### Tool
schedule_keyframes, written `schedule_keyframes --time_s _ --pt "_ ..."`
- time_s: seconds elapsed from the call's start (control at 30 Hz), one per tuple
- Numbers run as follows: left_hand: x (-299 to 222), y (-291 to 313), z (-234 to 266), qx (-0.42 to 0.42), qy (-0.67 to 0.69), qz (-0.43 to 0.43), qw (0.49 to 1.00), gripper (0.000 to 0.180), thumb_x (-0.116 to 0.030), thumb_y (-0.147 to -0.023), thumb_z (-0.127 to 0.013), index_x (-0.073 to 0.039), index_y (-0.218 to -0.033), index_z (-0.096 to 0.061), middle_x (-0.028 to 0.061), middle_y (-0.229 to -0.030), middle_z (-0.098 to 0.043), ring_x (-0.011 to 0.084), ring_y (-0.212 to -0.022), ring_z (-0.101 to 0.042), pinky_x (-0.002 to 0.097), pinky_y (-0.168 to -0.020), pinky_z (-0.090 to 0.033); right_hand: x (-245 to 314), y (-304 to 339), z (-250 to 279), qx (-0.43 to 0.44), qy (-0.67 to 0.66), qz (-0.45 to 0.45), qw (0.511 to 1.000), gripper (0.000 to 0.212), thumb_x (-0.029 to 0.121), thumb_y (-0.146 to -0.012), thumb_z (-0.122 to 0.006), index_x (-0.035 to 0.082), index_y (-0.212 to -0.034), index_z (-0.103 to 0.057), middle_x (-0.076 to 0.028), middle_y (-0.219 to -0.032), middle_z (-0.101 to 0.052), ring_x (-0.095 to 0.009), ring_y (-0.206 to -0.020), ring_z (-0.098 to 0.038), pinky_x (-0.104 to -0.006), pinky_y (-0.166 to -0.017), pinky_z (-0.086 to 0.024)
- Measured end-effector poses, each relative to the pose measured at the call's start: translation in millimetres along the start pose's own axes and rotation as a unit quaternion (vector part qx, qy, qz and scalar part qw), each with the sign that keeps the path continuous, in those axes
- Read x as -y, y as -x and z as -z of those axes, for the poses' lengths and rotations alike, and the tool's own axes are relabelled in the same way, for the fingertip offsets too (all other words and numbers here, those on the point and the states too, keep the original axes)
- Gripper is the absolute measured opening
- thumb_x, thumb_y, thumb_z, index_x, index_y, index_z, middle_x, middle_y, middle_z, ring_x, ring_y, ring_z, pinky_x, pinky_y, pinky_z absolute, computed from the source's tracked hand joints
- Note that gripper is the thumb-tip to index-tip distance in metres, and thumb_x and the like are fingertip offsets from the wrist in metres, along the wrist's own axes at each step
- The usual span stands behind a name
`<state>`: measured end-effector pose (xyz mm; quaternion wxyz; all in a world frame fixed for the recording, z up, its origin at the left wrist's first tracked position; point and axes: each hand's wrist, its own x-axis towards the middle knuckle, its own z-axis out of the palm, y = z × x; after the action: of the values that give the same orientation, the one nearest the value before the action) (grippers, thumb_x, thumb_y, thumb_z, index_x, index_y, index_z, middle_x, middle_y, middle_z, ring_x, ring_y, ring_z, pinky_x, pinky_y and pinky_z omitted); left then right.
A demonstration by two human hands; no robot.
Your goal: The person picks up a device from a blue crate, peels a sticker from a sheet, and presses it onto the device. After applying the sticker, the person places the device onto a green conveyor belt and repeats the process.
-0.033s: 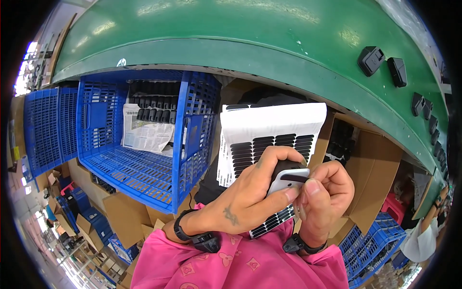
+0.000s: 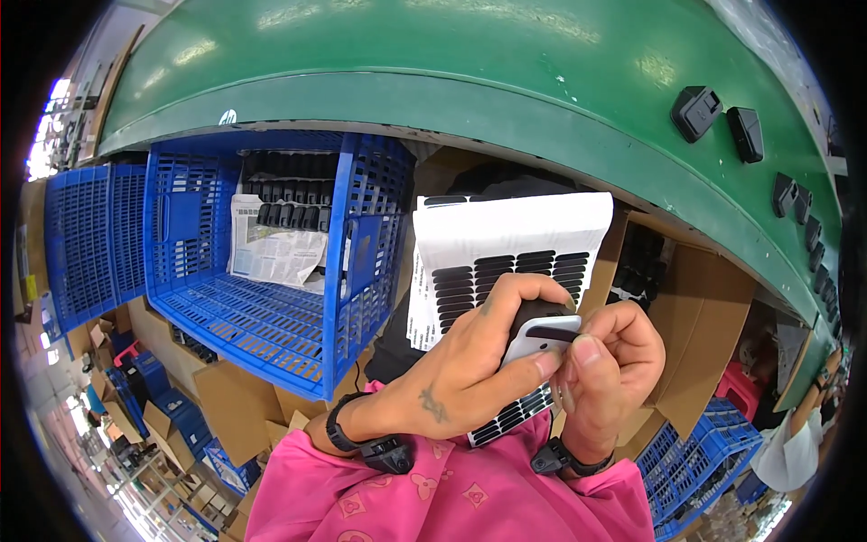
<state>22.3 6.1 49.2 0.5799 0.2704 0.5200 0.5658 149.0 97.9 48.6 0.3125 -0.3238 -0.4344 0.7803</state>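
Left hand (image 2: 470, 370) and right hand (image 2: 601, 379) both grip a small black-and-white device (image 2: 540, 331) — fingers clenched round it, above the slotted white tray (image 2: 506, 257). Blue crate (image 2: 262, 271) (newspaper inside) sits left, under the green worktop (image 2: 452, 81).

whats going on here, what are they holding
A person in a pink top holds a small black and white device between both hands. The left hand wraps over it from the side and the right hand pinches its near end. Under the hands sits a white sheet of black labels. To the left is a blue crate with black parts and paper; ahead runs a green conveyor belt carrying black parts.
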Motion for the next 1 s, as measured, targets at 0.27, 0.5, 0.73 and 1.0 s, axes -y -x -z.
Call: schedule_keyframes --time_s 0.27,0.5,0.73,1.0 --pt "-2 0 -1 -0.002 -0.009 0.015 1.0 0.046 -0.004 -0.087 -0.054 -0.003 -0.129 -0.034 0.0086 -0.099 -0.057 0.0092 -0.077 -0.054 0.024 -0.064 -0.044 -1 0 0 -0.001 -0.009 0.0 1.0 0.011 -0.001 -0.083 -0.063 -0.006 -0.085 -0.053 -0.006 -0.069 -0.059 -0.003 -0.054 -0.051 -0.0171 -0.046 -0.04" --pt "-1 0 -5 -0.026 -0.082 -0.036 0.996 0.044 -0.008 -0.087 -0.055 -0.001 -0.126 -0.037 0.0137 -0.101 -0.056 0.0191 -0.087 -0.057 0.0309 -0.075 -0.046 0 2 -1 -0.015 0.008 0.002 1.0 0.011 -0.005 -0.083 -0.063 -0.006 -0.087 -0.053 -0.006 -0.072 -0.06 -0.003 -0.055 -0.053 -0.017 -0.047 -0.042" --pt "-2 0 -4 -0.037 -0.067 0.017 0.997 0.043 -0.014 -0.09 -0.053 -0.001 -0.126 -0.036 0.0146 -0.098 -0.055 0.0208 -0.08 -0.058 0.0326 -0.072 -0.047 -5 -1 -6 -0.047 0.054 0.017 0.997 0.013 -0.004 -0.083 -0.065 -0.003 -0.083 -0.052 -0.004 -0.071 -0.06 -0.002 -0.056 -0.053 -0.0164 -0.048 -0.042" --pt "6 0 4 -0.075 0.082 0.022 0.994 0.053 -0.025 -0.096 -0.048 -0.004 -0.139 -0.026 0.012 -0.128 -0.048 0.0112 -0.08 -0.052 0.0226 -0.063 -0.045 -25 -2 14 0.044 0.159 -0.055 0.985 0.019 0.013 -0.089 -0.065 -0.003 -0.091 -0.055 -0.003 -0.069 -0.06 -0.005 -0.059 -0.054 -0.0192 -0.052 -0.042"
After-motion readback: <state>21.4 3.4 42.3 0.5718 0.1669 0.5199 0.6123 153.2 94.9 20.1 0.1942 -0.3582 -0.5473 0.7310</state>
